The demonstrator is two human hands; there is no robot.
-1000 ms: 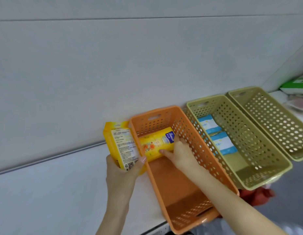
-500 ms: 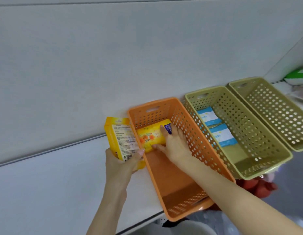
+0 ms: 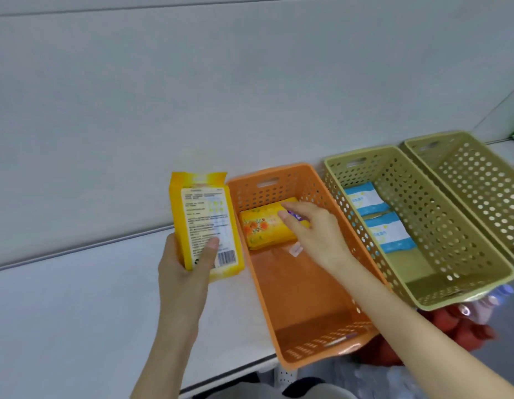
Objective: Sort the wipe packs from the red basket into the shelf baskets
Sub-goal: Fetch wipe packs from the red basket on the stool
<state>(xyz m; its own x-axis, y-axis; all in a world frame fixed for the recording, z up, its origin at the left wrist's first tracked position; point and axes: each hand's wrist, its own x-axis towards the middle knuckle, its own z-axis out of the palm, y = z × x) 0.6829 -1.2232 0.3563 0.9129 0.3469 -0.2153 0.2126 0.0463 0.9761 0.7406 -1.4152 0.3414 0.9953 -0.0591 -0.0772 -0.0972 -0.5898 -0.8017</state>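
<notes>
1. Head view: the left hand point(image 3: 183, 272) holds a yellow wipe pack point(image 3: 205, 223) upright, just left of the orange basket point(image 3: 307, 357). Its grip is wrapped round the pack's lower end, with the thumb across the printed back label.
2. The right hand point(image 3: 316, 234) reaches into the orange basket. Its grip is loose and holds nothing, and the fingertips are over the right end of a second yellow pack point(image 3: 264, 230) lying flat at the basket's far end.
3. Just to the right, an olive basket point(image 3: 457, 295) holds two blue-and-white packs point(image 3: 362, 198), one behind the other. Another olive basket point(image 3: 480, 180) sits beside it.
4. All three baskets stand on a white shelf point(image 3: 77, 298).
</notes>
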